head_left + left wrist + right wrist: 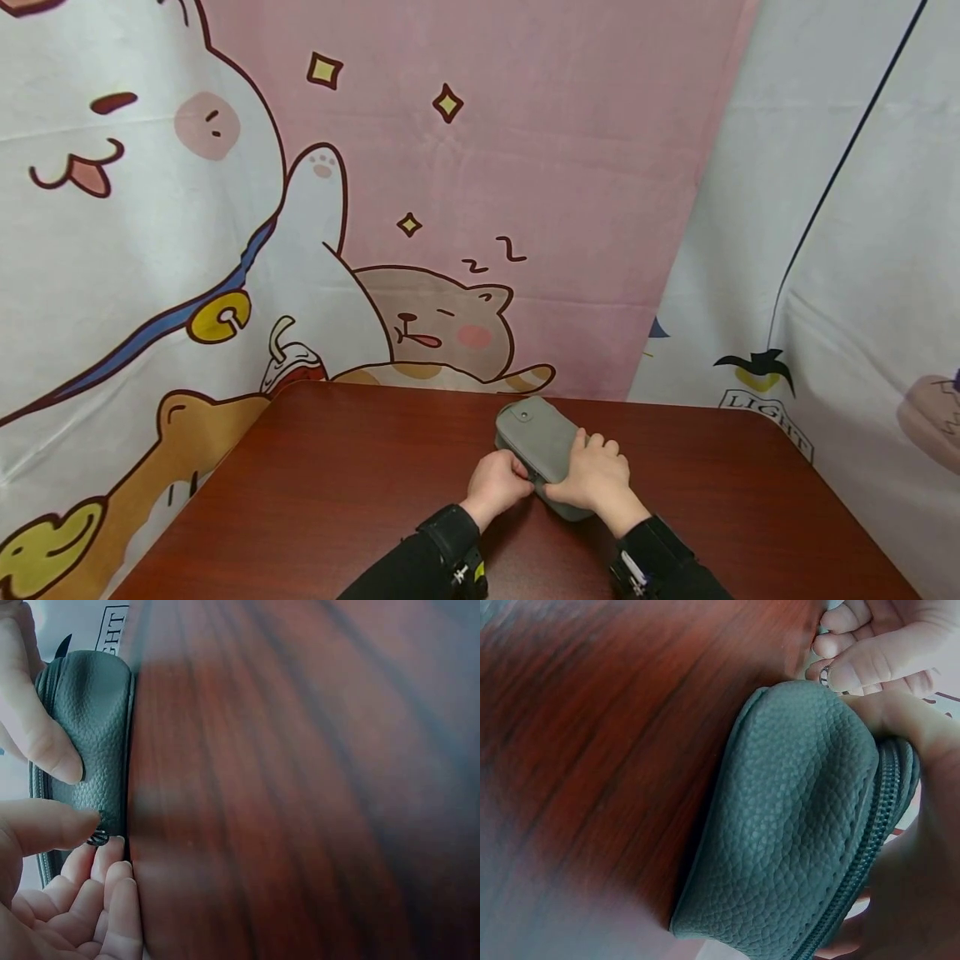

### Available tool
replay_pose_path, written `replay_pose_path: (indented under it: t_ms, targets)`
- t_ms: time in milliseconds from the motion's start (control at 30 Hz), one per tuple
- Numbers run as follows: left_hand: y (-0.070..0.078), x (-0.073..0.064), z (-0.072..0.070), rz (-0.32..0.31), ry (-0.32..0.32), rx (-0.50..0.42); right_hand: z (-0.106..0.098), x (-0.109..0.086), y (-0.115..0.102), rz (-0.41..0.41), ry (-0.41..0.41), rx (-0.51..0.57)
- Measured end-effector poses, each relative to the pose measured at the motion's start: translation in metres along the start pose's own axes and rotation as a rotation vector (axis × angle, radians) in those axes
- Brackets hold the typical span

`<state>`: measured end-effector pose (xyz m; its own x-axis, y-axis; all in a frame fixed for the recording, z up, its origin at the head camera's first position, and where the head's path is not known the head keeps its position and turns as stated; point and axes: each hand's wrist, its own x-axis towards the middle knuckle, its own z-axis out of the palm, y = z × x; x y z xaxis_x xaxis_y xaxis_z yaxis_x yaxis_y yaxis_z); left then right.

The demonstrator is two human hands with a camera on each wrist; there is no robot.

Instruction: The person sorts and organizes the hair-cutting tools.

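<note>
A grey-green zipped pouch (542, 442) with a pebbled surface lies on the wooden table. My right hand (600, 477) grips it from the right, fingers spread over its top and thumb against the near-left side. My left hand (498, 483) is at the pouch's left side, its thumb and fingertips pinching a small dark ribbed zipper pull (98, 838). In the right wrist view, the closed teeth of the zipper (877, 825) run along the pouch's upper edge. Part of the pouch's top is hidden under my right hand.
The reddish-brown table (360, 467) extends to both sides of the pouch, which is close to the far edge. Behind hangs a pink and white cloth (570, 208) printed with cartoon animals. Dark wrist straps (452, 537) go round both forearms.
</note>
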<state>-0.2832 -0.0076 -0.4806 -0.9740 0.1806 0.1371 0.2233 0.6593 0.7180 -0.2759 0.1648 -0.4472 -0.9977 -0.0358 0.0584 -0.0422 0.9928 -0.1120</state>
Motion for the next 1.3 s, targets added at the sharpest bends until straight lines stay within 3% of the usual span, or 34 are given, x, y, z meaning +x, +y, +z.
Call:
replay_pose_path:
  t_ms: [467,1067,1300]
  targets:
    - [-0.0003,0.0021,-0.0005,-0.027,-0.036,-0.02,0.0027,0.0003,0.0007,-0.003,0.011,0.0]
    - [-0.002,-0.0028,-0.0075,0.09,-0.055,-0.056,0.0036,0.0002,0.0014,-0.006,0.012,0.005]
    - [-0.0053,-0.0028,-0.0095,0.089,-0.076,-0.104,0.003,-0.0005,0.0008,-0.006,0.01,0.001]
